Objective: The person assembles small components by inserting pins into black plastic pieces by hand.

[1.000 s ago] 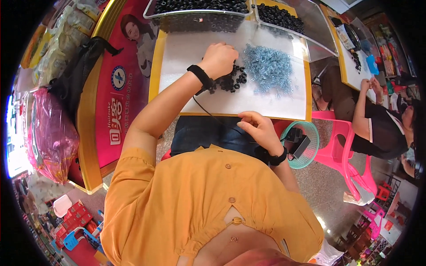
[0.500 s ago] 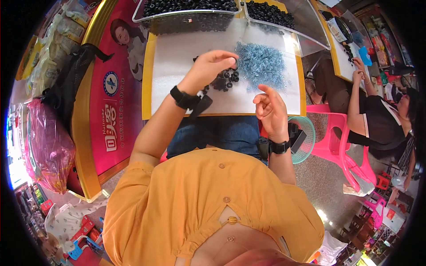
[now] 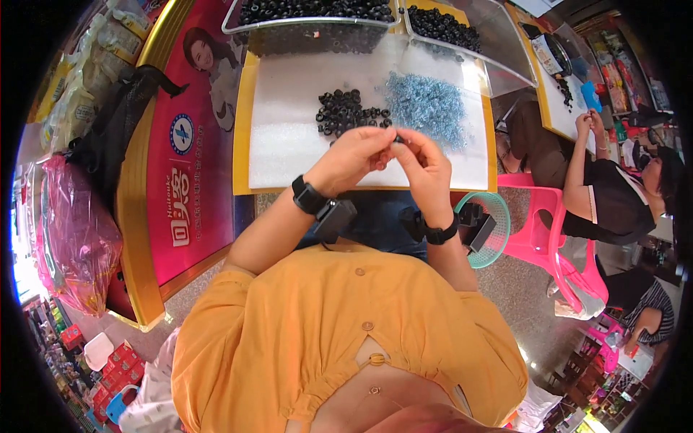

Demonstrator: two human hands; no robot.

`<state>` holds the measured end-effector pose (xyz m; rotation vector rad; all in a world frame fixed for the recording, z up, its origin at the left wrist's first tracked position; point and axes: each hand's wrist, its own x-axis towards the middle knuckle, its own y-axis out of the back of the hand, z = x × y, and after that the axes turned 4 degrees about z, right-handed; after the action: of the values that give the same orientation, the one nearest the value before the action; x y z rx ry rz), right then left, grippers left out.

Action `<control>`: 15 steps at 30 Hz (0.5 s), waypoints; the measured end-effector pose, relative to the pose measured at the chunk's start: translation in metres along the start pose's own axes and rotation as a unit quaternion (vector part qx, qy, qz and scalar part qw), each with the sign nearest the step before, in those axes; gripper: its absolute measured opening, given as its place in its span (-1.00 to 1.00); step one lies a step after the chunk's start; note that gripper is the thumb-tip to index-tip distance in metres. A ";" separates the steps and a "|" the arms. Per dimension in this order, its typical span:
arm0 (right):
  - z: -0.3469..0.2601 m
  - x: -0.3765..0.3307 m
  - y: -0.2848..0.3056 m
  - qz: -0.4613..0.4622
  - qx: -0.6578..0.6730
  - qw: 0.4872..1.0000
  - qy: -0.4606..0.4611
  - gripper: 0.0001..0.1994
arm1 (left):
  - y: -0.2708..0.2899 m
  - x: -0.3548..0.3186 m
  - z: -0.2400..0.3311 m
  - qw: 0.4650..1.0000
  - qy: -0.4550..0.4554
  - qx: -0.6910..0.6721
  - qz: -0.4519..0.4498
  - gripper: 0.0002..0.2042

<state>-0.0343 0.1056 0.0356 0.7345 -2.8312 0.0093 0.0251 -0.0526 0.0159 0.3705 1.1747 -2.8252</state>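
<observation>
small black ring [image 3: 398, 138] pinched between fingertips | left hand [image 3: 351, 156] fingers closed on it | right hand [image 3: 426, 167] fingers too

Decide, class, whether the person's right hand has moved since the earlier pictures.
Yes. The right hand has come up from the table's near edge to meet the left hand over the white mat, just below the black rings.

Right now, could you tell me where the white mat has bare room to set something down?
The white foam mat is bare on its left half, between the yellow table edge and the black ring pile. The middle and right are crowded: rings, the blue screw pile, and both hands joined at the near edge.
</observation>
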 end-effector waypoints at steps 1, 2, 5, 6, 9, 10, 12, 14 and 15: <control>0.000 -0.003 0.002 -0.019 0.009 0.999 -0.034 -0.73 | -0.001 -0.003 -0.001 1.000 0.010 0.001 0.003 -0.72; -0.001 -0.005 0.004 -0.038 0.017 0.997 -0.069 -0.74 | -0.001 -0.007 -0.001 1.000 0.020 0.002 0.006 -0.72; -0.005 -0.009 0.010 -0.055 0.027 0.990 -0.130 -0.76 | 0.004 -0.014 -0.004 0.999 0.048 -0.013 -0.006 -0.74; -0.005 -0.010 0.010 -0.062 0.052 0.984 -0.159 -0.76 | 0.005 -0.016 -0.005 0.997 0.071 -0.026 -0.009 -0.75; -0.001 -0.013 0.015 -0.073 -0.003 0.990 -0.124 -0.75 | 0.007 -0.017 -0.008 0.997 0.071 -0.011 -0.011 -0.73; -0.002 -0.015 0.016 -0.077 -0.042 0.990 -0.105 -0.74 | 0.007 -0.017 -0.010 0.997 0.076 0.002 -0.001 -0.72; -0.005 -0.016 0.016 -0.080 -0.073 0.991 -0.081 -0.73 | 0.006 -0.019 -0.006 0.995 0.084 0.047 0.016 -0.70; -0.004 -0.018 0.018 -0.079 -0.104 0.990 -0.060 -0.72 | 0.006 -0.021 -0.008 0.991 0.096 0.092 0.029 -0.69; -0.002 -0.017 0.017 -0.079 -0.135 0.987 -0.025 -0.71 | 0.008 -0.021 -0.010 0.989 0.078 0.121 0.045 -0.68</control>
<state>-0.0276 0.1292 0.0348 0.9019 -2.7331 -0.4134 0.0485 -0.0520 0.0092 0.6533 0.8120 -2.9077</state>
